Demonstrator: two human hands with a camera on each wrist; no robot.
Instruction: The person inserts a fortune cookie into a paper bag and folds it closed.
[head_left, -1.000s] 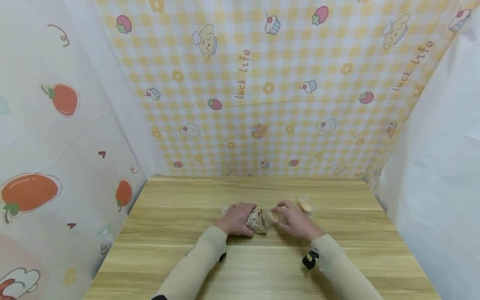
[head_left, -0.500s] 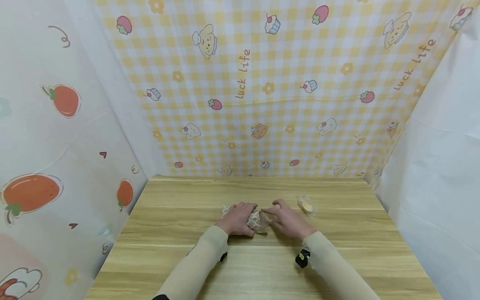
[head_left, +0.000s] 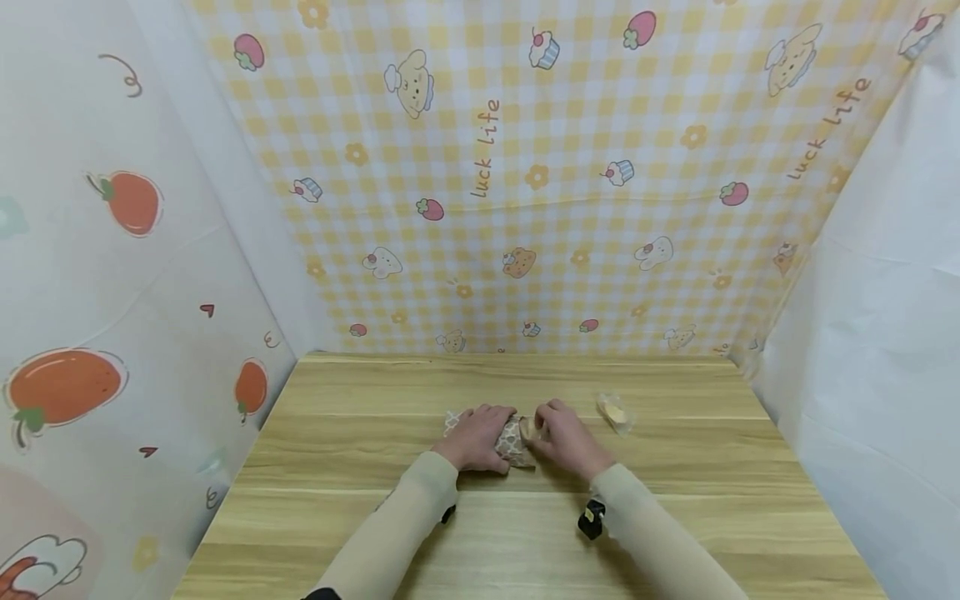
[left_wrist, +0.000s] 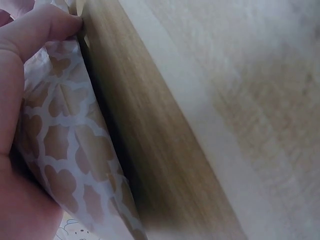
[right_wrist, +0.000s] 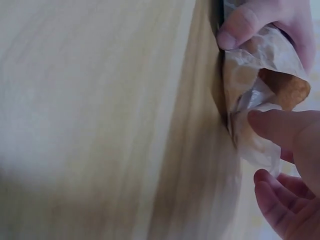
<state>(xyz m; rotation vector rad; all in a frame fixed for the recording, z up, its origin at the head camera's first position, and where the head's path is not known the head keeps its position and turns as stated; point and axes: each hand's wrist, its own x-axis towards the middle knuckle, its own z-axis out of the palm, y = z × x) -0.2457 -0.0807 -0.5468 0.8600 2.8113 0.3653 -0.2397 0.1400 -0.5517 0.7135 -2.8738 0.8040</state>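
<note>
A paper bag with a white lattice print (head_left: 513,443) lies on the wooden table, its brown-lined mouth gaping to the right. Over its middle, my left hand (head_left: 474,438) grips it from above, thumb on the near side. At the mouth, my right hand (head_left: 567,440) pinches a small clear-wrapped packet (right_wrist: 257,145) between thumb and fingers. Part of that packet sits within the bag's mouth, and its contents are hard to make out. Something brown (right_wrist: 287,90) shows inside the opening; the rest of the inside is hidden.
Another clear packet (head_left: 615,413) with a pale round piece in it lies on the table (head_left: 360,400) beyond my right hand. A yellow checked cloth (head_left: 480,233) hangs behind the table, and white sheets close off both sides.
My right hand has shifted left with the packet to the bag's mouth, and its fingers have drawn together from a straighter pose. My left hand and the bag stay put.
</note>
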